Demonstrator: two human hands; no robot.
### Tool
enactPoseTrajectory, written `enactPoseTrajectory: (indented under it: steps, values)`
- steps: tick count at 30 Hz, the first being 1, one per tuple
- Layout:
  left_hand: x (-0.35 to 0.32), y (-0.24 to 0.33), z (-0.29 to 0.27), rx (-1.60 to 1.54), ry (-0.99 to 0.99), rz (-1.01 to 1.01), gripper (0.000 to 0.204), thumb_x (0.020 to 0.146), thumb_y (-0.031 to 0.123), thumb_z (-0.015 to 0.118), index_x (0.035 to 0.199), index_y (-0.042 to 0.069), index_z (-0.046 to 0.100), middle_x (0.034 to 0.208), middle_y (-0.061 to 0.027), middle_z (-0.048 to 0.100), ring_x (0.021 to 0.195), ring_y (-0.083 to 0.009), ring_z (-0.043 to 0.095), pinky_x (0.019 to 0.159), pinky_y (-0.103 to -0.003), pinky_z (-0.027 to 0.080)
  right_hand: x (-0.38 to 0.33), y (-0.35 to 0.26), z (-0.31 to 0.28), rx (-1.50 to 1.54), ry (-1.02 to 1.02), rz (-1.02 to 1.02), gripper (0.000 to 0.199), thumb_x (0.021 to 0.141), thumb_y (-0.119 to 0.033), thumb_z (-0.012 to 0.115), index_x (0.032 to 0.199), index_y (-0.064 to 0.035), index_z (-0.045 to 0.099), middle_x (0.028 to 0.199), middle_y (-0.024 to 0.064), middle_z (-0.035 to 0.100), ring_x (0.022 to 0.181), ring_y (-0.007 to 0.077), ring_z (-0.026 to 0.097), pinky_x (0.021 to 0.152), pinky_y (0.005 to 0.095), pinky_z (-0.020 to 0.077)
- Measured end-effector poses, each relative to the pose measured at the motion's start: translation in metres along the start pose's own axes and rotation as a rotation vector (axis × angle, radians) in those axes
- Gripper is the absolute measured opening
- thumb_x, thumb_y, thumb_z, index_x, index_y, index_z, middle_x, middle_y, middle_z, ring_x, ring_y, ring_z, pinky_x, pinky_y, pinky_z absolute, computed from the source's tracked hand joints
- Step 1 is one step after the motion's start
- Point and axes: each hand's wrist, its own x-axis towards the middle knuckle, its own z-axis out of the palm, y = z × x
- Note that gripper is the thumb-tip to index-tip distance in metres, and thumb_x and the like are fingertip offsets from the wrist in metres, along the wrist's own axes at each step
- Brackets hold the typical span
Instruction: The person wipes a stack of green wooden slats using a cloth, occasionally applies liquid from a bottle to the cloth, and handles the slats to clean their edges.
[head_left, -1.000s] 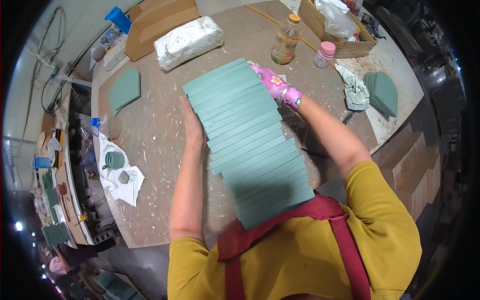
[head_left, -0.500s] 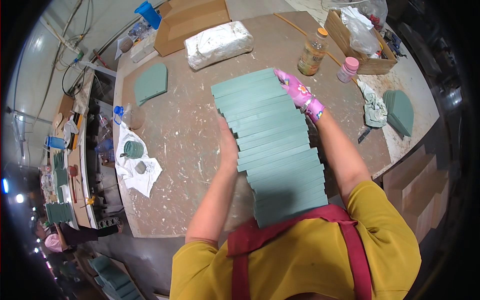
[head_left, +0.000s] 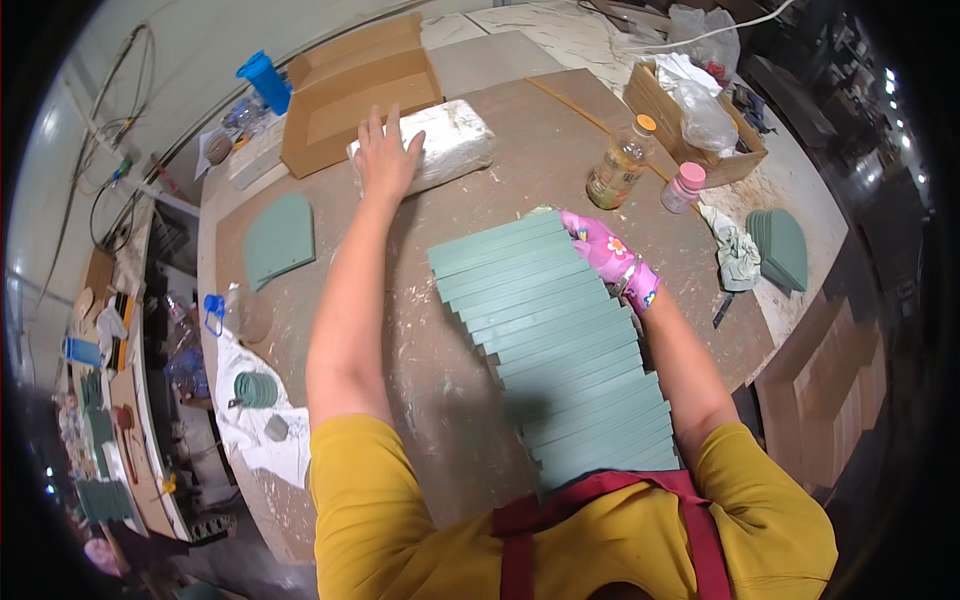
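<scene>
Okay, white bundle (head_left: 455, 145) under my spread-apart left grip (head_left: 387, 163), green stack (head_left: 560, 350) against my right grip (head_left: 606, 250), can't tell if that's clamped

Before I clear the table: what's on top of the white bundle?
Only the left hand shows over the white bundle, at its left end; the surface beneath is hidden.

The scuffed brown tabletop (head_left: 420, 385) bears a white package (head_left: 455, 148) beside an open carton (head_left: 355, 98), a green panel (head_left: 280, 240), a spread white sheet (head_left: 272, 458), a stick (head_left: 565, 103), an orange-capped bottle (head_left: 615, 174), a pink jar (head_left: 682, 190) and a crumpled wad (head_left: 738, 260).
</scene>
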Motion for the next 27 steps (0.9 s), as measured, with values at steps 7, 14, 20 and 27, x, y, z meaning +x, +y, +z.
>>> enactPoseTrajectory:
  steps: [7, 14, 20, 27]
  values:
    - [0.049, -0.002, 0.033, 0.203, -0.358, -0.119, 0.075, 0.086, 0.066, 0.04, 0.141, 0.015, 0.038, 0.148, -0.0152, 0.027, 0.136, -0.0336, 0.025, 0.107, -0.053, 0.023, 0.004, -0.019, -0.002, 0.032, -0.023, 0.092, 0.051, 0.082, -0.006, 0.048, 0.133, 0.0019, 0.044, 0.127, 0.0173, 0.055, 0.105, 0.0222, 0.058, 0.09, 0.0305, 0.0449]
    - [0.062, -0.018, 0.046, 0.171, -0.32, -0.053, 0.074, 0.085, 0.064, 0.042, 0.131, 0.006, 0.049, 0.133, -0.0199, 0.047, 0.123, -0.0326, 0.044, 0.099, -0.046, 0.036, 0.005, -0.006, -0.004, -0.069, 0.008, 0.05, 0.051, 0.082, -0.005, 0.048, 0.132, 0.0034, 0.043, 0.123, 0.0149, 0.058, 0.106, 0.0207, 0.056, 0.093, 0.0299, 0.0427]
    - [0.029, -0.011, 0.025, 0.036, -0.406, 0.059, 0.073, 0.083, 0.062, 0.047, 0.125, 0.003, 0.052, 0.123, -0.0221, 0.055, 0.114, -0.0348, 0.052, 0.094, -0.042, 0.043, 0.012, -0.021, -0.002, -0.015, -0.033, 0.135, 0.052, 0.082, -0.005, 0.048, 0.133, 0.0016, 0.043, 0.112, 0.012, 0.061, 0.085, 0.0159, 0.057, 0.081, 0.0299, 0.0473]
    - [-0.039, 0.029, -0.007, -0.058, -0.486, 0.185, 0.068, 0.083, 0.06, 0.05, 0.115, 0.001, 0.058, 0.115, -0.0233, 0.059, 0.108, -0.0375, 0.055, 0.091, -0.043, 0.044, 0.002, -0.082, 0.009, -0.55, 0.092, 0.058, 0.036, 0.082, -0.008, 0.055, 0.118, -0.0053, 0.055, 0.089, 0.012, 0.062, 0.075, 0.0258, 0.06, 0.069, 0.0371, 0.0495]
